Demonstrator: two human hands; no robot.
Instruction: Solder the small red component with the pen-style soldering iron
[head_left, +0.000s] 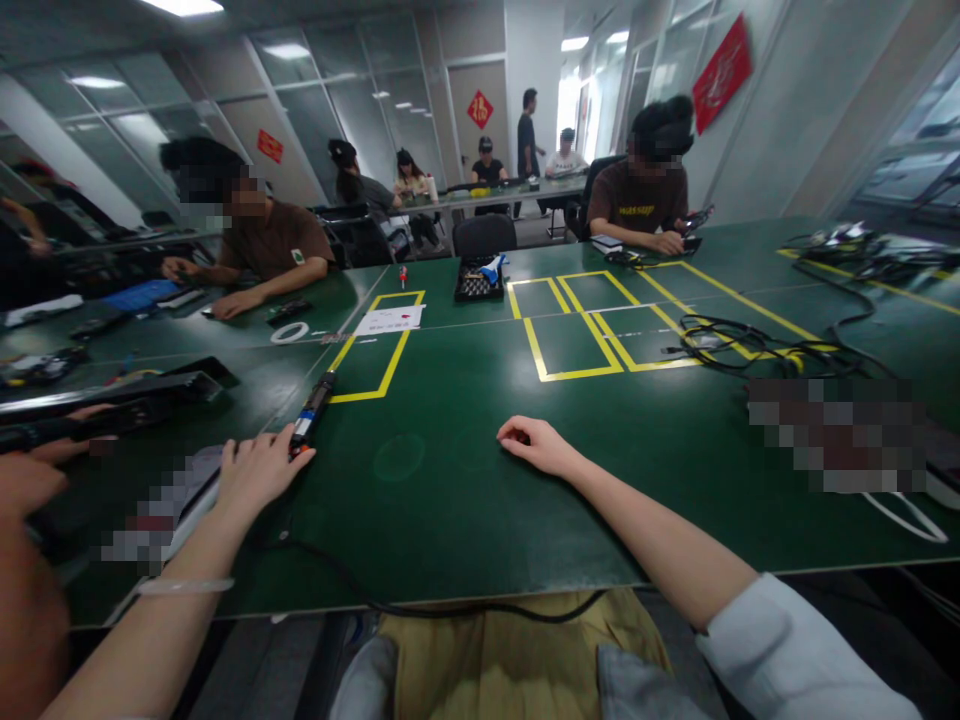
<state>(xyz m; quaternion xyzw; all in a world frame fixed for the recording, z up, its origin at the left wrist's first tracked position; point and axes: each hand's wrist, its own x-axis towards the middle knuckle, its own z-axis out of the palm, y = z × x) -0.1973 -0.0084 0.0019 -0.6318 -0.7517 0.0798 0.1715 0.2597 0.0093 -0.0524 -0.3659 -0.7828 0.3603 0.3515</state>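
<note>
My left hand lies palm down on the left of the green table, fingers stretched out and apart. Its thumb and forefinger are beside the orange end of a slim black handheld tool with a blue band; I cannot tell if they touch it. Under and behind that wrist is a pale flat object, partly blurred out. My right hand rests on the bare middle of the table, fingers curled in loosely, with nothing visible in them.
Yellow tape outlines mark the green table. Beyond are a white paper, a black case and a red-handled screwdriver. Black cables lie coiled at right. A co-worker's arm is close at left; others sit opposite.
</note>
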